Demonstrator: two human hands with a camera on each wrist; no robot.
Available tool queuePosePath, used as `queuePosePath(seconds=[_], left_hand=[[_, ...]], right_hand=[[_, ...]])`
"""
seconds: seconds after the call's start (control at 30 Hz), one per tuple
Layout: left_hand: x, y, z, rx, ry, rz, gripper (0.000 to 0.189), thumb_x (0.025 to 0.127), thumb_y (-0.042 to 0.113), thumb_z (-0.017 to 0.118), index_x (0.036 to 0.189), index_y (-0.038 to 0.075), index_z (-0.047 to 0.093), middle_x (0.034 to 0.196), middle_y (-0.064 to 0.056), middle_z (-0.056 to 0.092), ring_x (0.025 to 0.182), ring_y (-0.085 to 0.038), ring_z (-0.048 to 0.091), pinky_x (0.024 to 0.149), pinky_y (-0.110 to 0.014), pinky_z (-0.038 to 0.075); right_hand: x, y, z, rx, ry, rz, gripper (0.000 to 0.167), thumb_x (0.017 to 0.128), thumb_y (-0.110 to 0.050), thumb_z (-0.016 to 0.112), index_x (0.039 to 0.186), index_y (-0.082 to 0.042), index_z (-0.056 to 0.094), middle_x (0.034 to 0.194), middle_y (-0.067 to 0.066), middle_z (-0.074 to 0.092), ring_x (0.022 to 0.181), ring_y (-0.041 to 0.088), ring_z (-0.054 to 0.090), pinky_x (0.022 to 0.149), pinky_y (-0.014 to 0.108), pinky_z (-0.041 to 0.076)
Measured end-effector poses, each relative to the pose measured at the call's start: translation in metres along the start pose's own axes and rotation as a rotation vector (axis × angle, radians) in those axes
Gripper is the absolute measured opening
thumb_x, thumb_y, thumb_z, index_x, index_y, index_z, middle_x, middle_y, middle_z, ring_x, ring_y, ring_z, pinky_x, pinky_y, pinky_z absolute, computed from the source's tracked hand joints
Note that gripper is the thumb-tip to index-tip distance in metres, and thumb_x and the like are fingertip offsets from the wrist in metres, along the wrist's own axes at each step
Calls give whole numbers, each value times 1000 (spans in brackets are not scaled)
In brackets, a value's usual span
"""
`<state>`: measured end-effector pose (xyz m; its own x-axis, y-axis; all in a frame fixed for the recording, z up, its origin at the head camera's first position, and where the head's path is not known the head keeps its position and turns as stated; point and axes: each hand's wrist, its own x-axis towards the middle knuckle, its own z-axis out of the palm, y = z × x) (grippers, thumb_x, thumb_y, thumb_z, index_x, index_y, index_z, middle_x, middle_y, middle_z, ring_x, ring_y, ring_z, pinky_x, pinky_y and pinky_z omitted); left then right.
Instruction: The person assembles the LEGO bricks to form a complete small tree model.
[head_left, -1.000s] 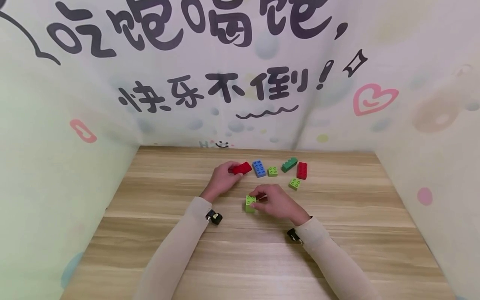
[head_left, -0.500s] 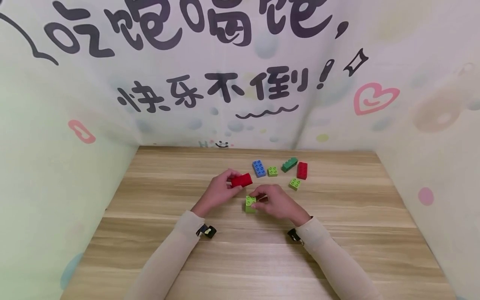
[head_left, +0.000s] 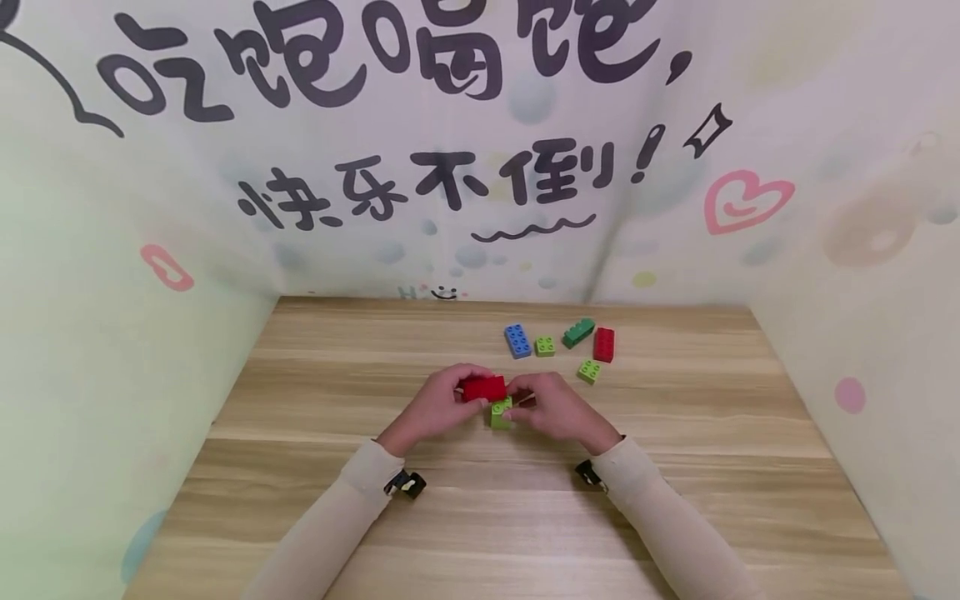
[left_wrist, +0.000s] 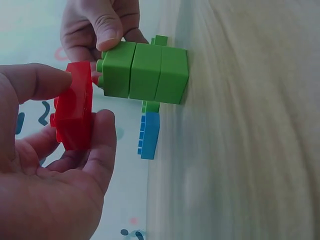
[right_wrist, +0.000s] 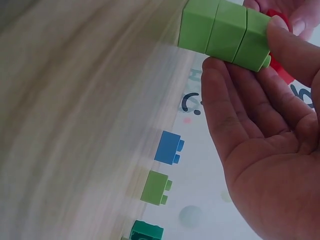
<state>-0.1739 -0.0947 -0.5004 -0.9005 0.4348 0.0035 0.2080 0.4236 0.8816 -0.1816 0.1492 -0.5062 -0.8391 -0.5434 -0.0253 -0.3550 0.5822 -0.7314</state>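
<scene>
Head view: the left grip (head_left: 437, 404) pinched a red brick (head_left: 484, 388), long axis running sideways toward the right grip (head_left: 553, 407), which pinched an upright green stack (head_left: 499, 417) just rightward of the left grip, its studded top below the brick.

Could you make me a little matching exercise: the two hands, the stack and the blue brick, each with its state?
1. Left hand
2. Right hand
3. Stack
4. Blue brick

A. Lies studs up, untouched
B. Light green, three blocks tall
C. Pinches the stack's top
D. Holds a red brick

Pairs: 1-D, 2-C, 3-B, 4-A
</scene>
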Motion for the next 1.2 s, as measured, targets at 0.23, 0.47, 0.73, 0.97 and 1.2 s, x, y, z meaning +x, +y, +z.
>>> queuePosePath(seconds=[0.23,0.47,0.73,0.97,1.2], left_hand=[[-3,-3,2,16,-25,27,34,96,9,74,129,15,70,130,-5,69,108,-20,64,93,-37,59],[-8,-4,0,-6,-70,10,32,99,22,77,130,17,70,127,-2,69,108,-20,63,89,-33,59],[-6,-7,2,29,-14,-3,33,98,36,78,126,21,73,124,1,72,103,-14,66,85,-29,59],[-4,-4,3,54,0,0,30,96,32,81,123,20,77,120,0,74,100,-14,66,81,-30,60],[-6,-3,2,93,-26,-8,29,96,35,81,122,23,79,118,2,75,99,-14,65,81,-32,59]], right_hand=[[0,1,0,-15,-6,14,25,92,-21,85,115,-16,79,106,-7,77,93,8,71,85,28,62],[0,-1,-1,-18,-15,16,27,93,-19,84,118,-14,79,108,-4,78,93,9,71,85,30,63],[1,1,-2,-21,-14,14,27,93,-21,83,119,-13,78,108,-4,78,94,7,70,85,30,62],[-1,0,-3,-20,-7,27,26,93,-21,84,118,-15,79,107,-5,78,94,8,71,85,30,62],[-2,-3,-1,-15,-17,34,26,93,-20,84,118,-15,79,107,-5,78,94,8,70,86,31,63]])
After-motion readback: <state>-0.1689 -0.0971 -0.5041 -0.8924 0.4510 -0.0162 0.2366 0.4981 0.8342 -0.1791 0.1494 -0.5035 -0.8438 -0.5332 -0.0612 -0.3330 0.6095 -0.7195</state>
